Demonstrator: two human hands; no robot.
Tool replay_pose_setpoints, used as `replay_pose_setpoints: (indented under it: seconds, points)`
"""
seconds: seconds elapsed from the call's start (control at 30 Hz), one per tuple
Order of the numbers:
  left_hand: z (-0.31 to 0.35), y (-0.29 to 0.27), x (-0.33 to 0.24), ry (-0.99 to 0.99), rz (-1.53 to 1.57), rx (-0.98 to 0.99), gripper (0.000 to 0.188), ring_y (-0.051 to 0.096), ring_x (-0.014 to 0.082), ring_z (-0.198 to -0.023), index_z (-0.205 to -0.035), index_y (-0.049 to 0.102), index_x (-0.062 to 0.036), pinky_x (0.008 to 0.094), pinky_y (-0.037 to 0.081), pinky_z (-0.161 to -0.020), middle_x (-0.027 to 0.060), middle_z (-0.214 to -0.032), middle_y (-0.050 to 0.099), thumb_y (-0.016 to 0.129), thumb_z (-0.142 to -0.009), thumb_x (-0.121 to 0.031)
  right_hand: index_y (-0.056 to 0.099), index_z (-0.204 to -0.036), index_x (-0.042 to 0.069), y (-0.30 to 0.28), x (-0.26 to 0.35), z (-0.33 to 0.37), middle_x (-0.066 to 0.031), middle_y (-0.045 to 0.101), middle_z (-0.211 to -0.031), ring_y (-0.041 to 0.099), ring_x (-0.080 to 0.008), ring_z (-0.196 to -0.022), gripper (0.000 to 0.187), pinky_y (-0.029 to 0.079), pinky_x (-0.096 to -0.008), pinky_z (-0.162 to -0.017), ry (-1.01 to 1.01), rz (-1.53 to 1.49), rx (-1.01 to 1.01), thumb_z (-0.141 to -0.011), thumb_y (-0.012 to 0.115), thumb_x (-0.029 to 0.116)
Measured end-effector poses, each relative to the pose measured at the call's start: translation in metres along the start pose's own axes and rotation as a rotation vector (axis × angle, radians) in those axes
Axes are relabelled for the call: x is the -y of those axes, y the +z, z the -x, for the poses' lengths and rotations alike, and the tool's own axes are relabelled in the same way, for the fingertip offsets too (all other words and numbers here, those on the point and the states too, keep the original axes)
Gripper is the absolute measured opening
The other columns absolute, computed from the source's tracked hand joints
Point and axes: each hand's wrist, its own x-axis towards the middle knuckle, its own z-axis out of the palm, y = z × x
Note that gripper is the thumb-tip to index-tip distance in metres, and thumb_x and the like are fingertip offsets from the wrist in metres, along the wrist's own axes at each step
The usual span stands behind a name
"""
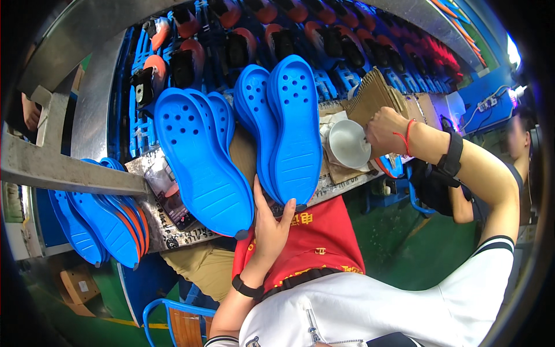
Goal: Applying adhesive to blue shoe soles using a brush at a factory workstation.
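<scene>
Blue shoe soles with holes at the toe lie in overlapping rows on the bench: a left group (202, 156) and a right group (295, 139). My left hand (270, 228) is at the heel end of the right group, thumb and index finger spread apart around the heel edge; its other fingers are partly hidden. Beside the soles sits a white bowl (348, 144), its inside facing me. At its right rim my right hand (386, 133) is closed, knuckles up; whatever its fingers hold is hidden.
Racks of shoe uppers on lasts (237, 49) run behind the bench. Folded cardboard (376, 95) lies past the bowl. A metal frame bar (75, 170) crosses at left, above more blue soles (104, 222) with orange ones. Another person (517, 141) is at far right.
</scene>
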Motion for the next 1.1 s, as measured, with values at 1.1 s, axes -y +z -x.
replay_pose_setpoints:
  seconds: [1.1]
  points:
    - [0.003, 0.002, 0.004, -0.06, 0.005, -0.01, 0.083, 0.052, 0.0322, -0.117, -0.148, 0.01, 0.004, 0.0386, 0.044, -0.097, 0.028, -0.135, 0.041, 0.064, -0.091, -0.023, 0.072, -0.082, 0.01, -0.004, 0.013, -0.011, -0.0078, 0.07, -0.078, 0.069, -0.0263, -0.078, 0.016, 0.051, -0.0368, -0.059, 0.014, 0.018, 0.04, -0.073, 0.071, 0.024]
